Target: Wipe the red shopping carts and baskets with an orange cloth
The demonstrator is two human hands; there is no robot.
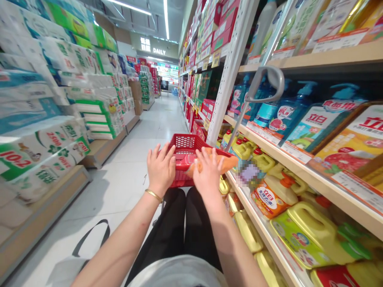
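Note:
A red plastic basket (187, 142) with perforated walls is in front of my black-trousered legs (185, 223). My left hand (161, 165), a gold bangle (154, 195) on its wrist, reaches to the basket's left near corner with fingers spread. My right hand (208, 169) lies palm down over the near right side, fingers apart. Beneath it is a soft-looking orange item (229, 162), partly covered by the hand; its kind is unclear. A grey loop handle (281, 81) on a metal rod rises at the right, its lower end near the basket.
Shelves on the right hold blue pump bottles (284, 115) and yellow detergent jugs (305, 229). Stacked tissue packs (44, 155) line the left on low platforms (101, 147). A white-tiled aisle (152, 115) runs ahead. A grey bag with a dark strap (68, 271) is at lower left.

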